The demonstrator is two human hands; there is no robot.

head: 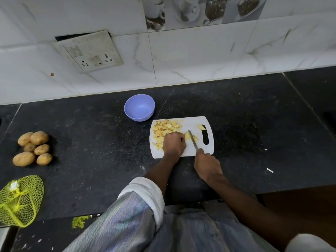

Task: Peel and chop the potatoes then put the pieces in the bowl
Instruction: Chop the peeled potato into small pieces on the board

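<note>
white board (181, 150) sits mid counter (91, 139), a bit toward the back, with its handle slot at the right end. left half of the board is covered with a pile of diced potato (164, 130), yellowish cubes, some with browner faces. one loose piece (201, 126) lies by the top of the handle slot, apart from the pile.

left hand (174, 144) is curled down on the board, fingertips pinching a potato chunk (190, 136) near the board's middle, right beside the pile. right hand (207, 165) is wrapped around the knife (193, 140) handle just off the board's front edge, blade angled up and to the left across the board, resting on that chunk just right of the left fingers.

blue bowl (139, 107) stands just behind the board's back left corner, near it but not touching as far as i can tell. nothing visible in it.

far left of the counter there's a cluster of six unpeeled potatoes (33, 148), all touching or nearly. in front of those, at the front left corner, a yellow net bag (20, 200) lies crumpled. a small yellowish scrap (79, 221) sits at the front edge right of the bag. a socket plate (89, 50) hangs on the tiled wall behind.
</note>
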